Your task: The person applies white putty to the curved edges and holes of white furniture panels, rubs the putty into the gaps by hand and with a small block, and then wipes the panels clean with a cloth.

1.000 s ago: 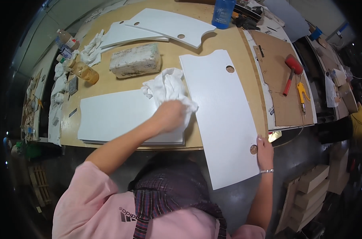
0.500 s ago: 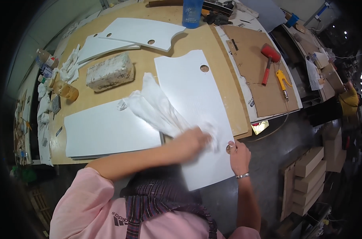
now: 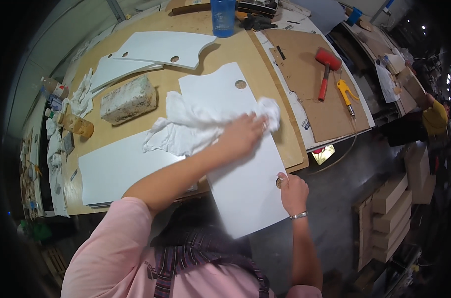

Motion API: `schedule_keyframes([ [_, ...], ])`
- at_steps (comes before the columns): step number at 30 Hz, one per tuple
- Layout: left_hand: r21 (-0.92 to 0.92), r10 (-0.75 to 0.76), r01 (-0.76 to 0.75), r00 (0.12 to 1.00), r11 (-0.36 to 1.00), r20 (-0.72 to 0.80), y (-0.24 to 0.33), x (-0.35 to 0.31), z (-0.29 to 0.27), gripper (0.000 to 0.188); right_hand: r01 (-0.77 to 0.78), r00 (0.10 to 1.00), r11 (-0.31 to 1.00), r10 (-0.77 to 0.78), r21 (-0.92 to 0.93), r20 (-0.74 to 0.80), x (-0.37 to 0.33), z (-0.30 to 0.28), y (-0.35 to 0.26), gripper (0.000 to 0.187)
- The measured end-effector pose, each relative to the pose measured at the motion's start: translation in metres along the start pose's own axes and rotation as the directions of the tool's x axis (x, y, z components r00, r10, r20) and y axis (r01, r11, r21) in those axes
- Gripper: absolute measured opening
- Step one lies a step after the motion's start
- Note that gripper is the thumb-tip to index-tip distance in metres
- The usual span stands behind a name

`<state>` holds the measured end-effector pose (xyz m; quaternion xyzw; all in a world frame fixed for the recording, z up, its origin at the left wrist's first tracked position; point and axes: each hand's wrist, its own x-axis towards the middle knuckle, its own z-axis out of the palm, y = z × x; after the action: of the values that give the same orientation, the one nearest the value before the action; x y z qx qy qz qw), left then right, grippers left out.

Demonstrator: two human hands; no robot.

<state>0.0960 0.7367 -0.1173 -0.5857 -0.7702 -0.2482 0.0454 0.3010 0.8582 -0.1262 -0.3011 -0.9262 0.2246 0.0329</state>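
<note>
A white panel [image 3: 245,191] with a wavy far edge and two round holes lies tilted across the bench's front edge, its near end sticking out toward me. On it, my left hand [image 3: 242,134] presses a bunched white cloth [image 3: 190,126] near the panel's right edge, fingers curled over the fabric. The cloth's loose part trails left, partly onto a second white panel [image 3: 131,164]. My right hand [image 3: 294,192] grips the first panel's right edge, thumb at the nearer hole and the other fingers hidden beneath. A silvery band circles the right wrist.
More white panels [image 3: 166,47] lie at the back left, behind a wrapped block [image 3: 128,99]. Bottles [image 3: 76,124] stand at the left. A blue cup [image 3: 223,20] is at the back. A red mallet [image 3: 328,59] and a yellow air gun [image 3: 345,94] rest on cardboard [image 3: 305,109] at right.
My left hand has moved away from me along the panel, pushing the cloth from near the closer hole toward the far end. My right hand keeps its grip. The view has shifted slightly.
</note>
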Motion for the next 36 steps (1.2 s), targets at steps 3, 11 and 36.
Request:
schedule_keyframes([
  [3,-0.043,-0.022,0.026,0.996,0.999,0.092,0.031,-0.015,0.006,0.038,-0.022,0.999,1.0,0.022,-0.009,0.031,0.0,0.003,0.011,0.043],
  [11,0.146,-0.032,0.047,0.995,0.988,-0.098,-0.015,0.009,-0.003,0.026,-0.013,0.996,1.0,0.014,-0.009,0.09,0.002,-0.006,-0.003,0.041],
  [36,-0.391,0.393,-0.27,0.877,0.88,0.277,0.113,-0.121,-0.025,0.034,-0.095,0.996,0.989,0.094,0.115,0.014,0.001,-0.002,0.013,0.049],
])
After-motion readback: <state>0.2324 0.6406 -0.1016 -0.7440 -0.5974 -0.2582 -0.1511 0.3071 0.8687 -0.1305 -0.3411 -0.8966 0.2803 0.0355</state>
